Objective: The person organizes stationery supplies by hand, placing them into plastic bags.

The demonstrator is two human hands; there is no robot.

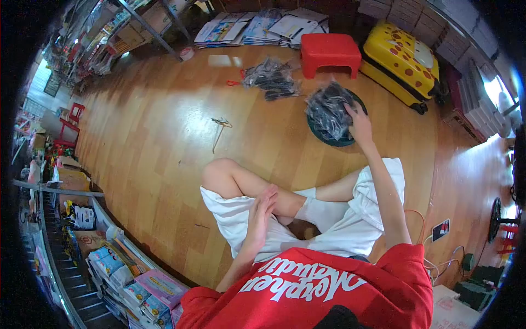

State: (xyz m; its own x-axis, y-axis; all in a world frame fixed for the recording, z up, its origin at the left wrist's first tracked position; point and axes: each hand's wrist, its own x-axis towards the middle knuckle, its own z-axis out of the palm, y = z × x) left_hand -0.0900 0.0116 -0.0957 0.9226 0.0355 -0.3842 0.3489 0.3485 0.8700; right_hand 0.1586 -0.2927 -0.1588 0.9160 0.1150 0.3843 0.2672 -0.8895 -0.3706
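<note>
My right hand [359, 123] is at the right side of a round dark green basin [345, 142]. Its fingers close on one of the clear-plastic packets with dark contents [329, 109] heaped in there; what the plastic wraps is too blurred to name. My left hand [262, 214] is held over my crossed legs, close to the shin, its fingers stretched out and nothing in it. Beyond the basin, to the left, more dark plastic packets [271, 78] lie on the wooden floor. A thin gold-coloured metal piece [220, 131] lies in front of my knee.
A red plastic stool [330, 52] stands behind the basin, beside a yellow spotted suitcase [402, 60]. Stacks of flat printed packs [263, 27] line the back. Loaded shelves [60, 252] run along the left. At right, a phone [440, 230] lies near cables.
</note>
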